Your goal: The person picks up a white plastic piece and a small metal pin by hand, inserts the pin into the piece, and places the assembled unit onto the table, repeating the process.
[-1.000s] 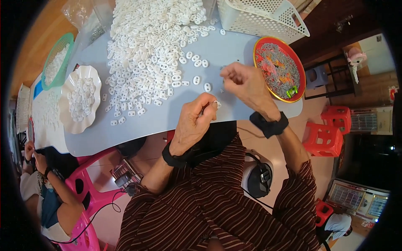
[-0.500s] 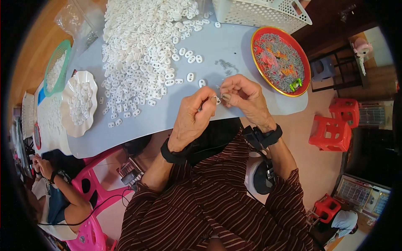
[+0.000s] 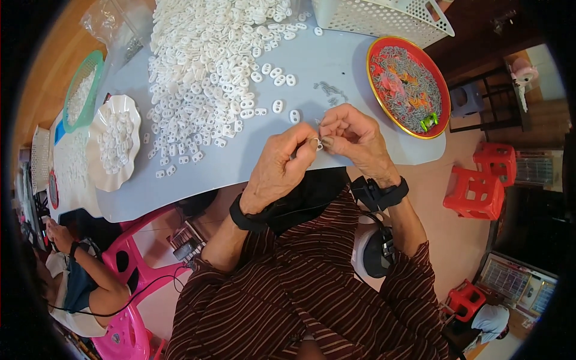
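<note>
My left hand and my right hand meet fingertip to fingertip above the near edge of the pale blue table. Between them they pinch a small white plastic piece. My right fingers also seem to hold a tiny metal part, too small to tell clearly. A big heap of white two-hole plastic pieces lies on the table beyond my left hand. A red round tray of small grey metal parts sits just past my right hand. Both wrists carry black bands.
A white scalloped plate with more white pieces sits at the left, a green bowl behind it, a white basket at the top. Another person sits on a pink chair at lower left. Red stools stand at the right.
My right hand has come in from near the red tray to meet my left hand, and both now work on the white piece together close to the table edge.
</note>
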Demonstrator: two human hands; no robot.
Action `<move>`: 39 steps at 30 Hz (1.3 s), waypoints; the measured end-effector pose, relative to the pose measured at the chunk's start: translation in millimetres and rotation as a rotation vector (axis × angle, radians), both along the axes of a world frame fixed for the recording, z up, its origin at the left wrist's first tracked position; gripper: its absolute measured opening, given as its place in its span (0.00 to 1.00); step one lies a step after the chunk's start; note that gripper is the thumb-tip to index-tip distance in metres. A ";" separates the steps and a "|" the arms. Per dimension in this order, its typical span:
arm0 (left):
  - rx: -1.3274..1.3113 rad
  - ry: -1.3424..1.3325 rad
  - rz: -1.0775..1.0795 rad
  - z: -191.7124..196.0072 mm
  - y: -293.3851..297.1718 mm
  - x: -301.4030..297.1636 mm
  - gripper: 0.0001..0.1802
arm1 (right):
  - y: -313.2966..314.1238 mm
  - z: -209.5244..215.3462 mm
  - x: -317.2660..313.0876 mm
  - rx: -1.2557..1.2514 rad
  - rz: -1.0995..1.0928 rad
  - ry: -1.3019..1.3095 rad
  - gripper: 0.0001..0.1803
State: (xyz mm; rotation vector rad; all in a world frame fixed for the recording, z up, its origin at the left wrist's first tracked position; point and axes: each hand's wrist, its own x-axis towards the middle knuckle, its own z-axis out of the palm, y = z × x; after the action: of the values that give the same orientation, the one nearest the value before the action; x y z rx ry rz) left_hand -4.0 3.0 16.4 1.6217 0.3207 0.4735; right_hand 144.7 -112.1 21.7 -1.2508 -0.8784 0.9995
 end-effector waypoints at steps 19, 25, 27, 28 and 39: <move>-0.007 -0.048 0.030 -1.4 -5.6 -1.1 0.05 | -2.9 6.6 -3.4 -0.028 -0.001 -0.183 0.06; 0.008 -0.046 0.129 -1.2 -12.8 2.7 0.04 | 0.3 3.7 -9.4 -0.026 -0.109 -0.178 0.07; -0.047 -0.039 0.099 -5.7 -9.7 2.9 0.04 | 0.9 6.0 -5.0 -0.036 -0.045 -0.093 0.07; -0.103 -0.032 0.070 -6.8 -8.7 2.8 0.04 | 1.2 8.8 -5.4 -0.036 -0.044 -0.096 0.07; -0.166 -0.053 0.018 -6.3 -8.4 -0.2 0.04 | -1.8 7.9 -4.5 -0.050 -0.043 -0.100 0.07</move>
State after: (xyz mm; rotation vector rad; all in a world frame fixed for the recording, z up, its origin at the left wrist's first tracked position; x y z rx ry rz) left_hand -4.2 -5.4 10.1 1.4441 0.3260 0.4900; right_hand 140.2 -113.9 29.7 -1.3662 -0.9042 0.9360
